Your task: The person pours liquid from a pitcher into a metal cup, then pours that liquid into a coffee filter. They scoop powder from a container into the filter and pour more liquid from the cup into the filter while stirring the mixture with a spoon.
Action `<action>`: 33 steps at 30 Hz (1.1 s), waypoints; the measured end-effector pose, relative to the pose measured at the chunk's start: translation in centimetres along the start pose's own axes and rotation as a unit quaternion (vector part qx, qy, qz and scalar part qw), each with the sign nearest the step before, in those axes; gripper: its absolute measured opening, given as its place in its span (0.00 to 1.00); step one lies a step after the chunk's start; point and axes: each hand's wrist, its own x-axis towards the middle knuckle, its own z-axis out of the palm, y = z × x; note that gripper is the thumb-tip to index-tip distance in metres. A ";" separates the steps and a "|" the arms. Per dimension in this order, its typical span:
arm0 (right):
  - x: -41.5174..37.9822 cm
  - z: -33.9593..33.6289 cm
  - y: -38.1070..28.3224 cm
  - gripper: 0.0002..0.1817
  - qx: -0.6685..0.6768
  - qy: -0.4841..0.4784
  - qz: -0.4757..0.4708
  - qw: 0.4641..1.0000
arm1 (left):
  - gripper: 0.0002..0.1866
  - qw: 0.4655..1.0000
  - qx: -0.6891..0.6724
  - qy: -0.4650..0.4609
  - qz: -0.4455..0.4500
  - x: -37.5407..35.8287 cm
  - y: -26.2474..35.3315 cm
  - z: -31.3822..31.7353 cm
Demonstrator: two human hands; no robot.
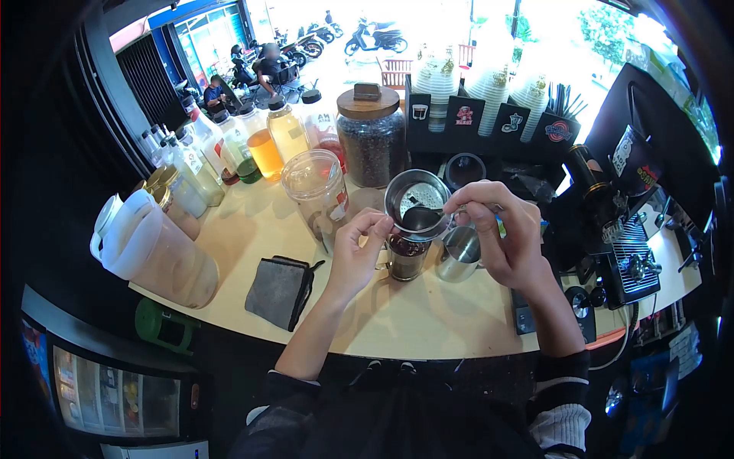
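Counter (428, 321) — pale, curved. Pitcher (157, 252) far left of filter, cloth (279, 291) lower left, bean jar (372, 138) behind it. Filter (417, 203) sits on glass (407, 256), metal cup (460, 254) just right. Left hand (355, 256) pinches filter rim. Right hand (505, 237) closed on spoon (420, 218) — bowl inside filter.

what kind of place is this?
Most likely a small street-side coffee stall or café counter. Signs: a jar of coffee beans, stacks of takeaway cups, syrup bottles and what looks like an espresso machine. The hands work a metal filter cup over a glass.
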 end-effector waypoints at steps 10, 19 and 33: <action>-0.5 0.1 0.1 0.11 -0.016 -0.018 -0.039 0.999 | 0.07 0.981 0.169 0.039 0.087 -0.6 1.4 0.0; -1.7 1.5 0.0 0.09 -0.030 0.012 -0.082 0.996 | 0.07 0.950 0.272 0.046 0.144 -0.7 1.5 0.2; -3.1 0.2 0.8 0.15 -0.082 -0.050 -0.129 0.987 | 0.07 0.921 0.339 0.047 0.186 -0.4 2.6 -0.4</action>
